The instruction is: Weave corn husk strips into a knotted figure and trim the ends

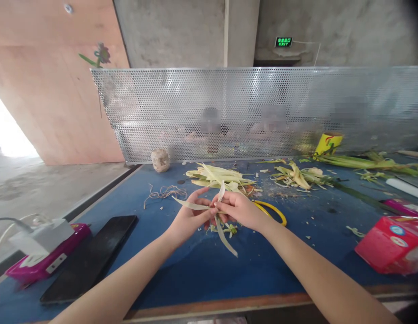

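Both my hands meet above the middle of the blue table (pixel 202 270). My left hand (pixel 190 216) pinches pale leaf strips (pixel 225 236) that cross between my fingers. My right hand (pixel 241 209) is closed on the same strips from the right. One strip end sticks out to the left, one points up, and one hangs down toward the table. Yellow-handled scissors (pixel 273 209) lie on the table just behind my right hand.
A pile of pale leaf strips (pixel 219 175) lies behind my hands, more green leaves (pixel 364 162) at the back right. A black phone (pixel 90 256) and a pink power bank (pixel 43 261) sit front left, a red packet (pixel 388 243) right. A perforated metal screen (pixel 256 112) bounds the far edge.
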`<state>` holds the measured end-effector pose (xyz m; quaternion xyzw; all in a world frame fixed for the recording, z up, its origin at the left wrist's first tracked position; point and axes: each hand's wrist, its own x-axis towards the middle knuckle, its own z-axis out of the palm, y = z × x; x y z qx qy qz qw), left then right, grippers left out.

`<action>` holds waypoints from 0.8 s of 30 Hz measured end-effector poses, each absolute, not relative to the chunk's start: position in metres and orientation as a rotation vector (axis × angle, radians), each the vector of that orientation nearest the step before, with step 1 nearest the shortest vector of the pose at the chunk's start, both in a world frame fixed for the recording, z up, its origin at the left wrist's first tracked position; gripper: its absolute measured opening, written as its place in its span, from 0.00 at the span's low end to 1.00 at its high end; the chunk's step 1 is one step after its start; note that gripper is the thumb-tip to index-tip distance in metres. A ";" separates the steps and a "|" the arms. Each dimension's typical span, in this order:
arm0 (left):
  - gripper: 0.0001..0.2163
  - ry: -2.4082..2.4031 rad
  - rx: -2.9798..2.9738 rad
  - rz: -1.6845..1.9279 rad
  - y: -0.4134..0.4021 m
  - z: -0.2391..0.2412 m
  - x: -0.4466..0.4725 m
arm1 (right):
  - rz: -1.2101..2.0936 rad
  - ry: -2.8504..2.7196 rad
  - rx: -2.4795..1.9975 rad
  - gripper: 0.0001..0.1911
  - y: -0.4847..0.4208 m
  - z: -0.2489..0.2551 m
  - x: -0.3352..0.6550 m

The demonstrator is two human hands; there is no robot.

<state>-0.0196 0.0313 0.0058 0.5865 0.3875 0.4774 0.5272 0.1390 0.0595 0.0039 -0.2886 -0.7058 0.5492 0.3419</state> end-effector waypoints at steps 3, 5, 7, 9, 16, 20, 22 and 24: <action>0.30 0.922 1.433 1.136 0.032 0.004 -0.020 | 1.382 -1.842 -0.740 0.07 0.058 0.004 0.139; 0.31 0.921 1.445 1.126 0.033 0.004 -0.021 | 1.352 -1.838 -0.719 0.06 0.057 0.003 0.139; 0.33 0.948 1.455 1.099 0.034 0.005 -0.022 | 1.323 -1.825 -0.711 0.07 0.058 0.002 0.138; 0.33 0.982 1.454 1.065 0.034 0.005 -0.023 | 1.346 -1.801 -0.706 0.07 0.058 0.002 0.138; 0.31 0.899 1.210 1.107 0.031 0.007 -0.022 | 1.681 -1.558 -0.606 0.15 0.059 0.007 0.140; 0.30 0.830 1.124 1.119 0.028 0.011 -0.023 | 1.773 -1.412 -0.583 0.16 0.057 0.012 0.143; 0.27 0.792 1.081 1.109 0.028 0.011 -0.024 | 1.808 -1.340 -0.565 0.17 0.057 0.013 0.145; 0.24 0.780 1.001 1.108 0.029 0.010 -0.026 | 1.834 -1.304 -0.524 0.17 0.057 0.014 0.146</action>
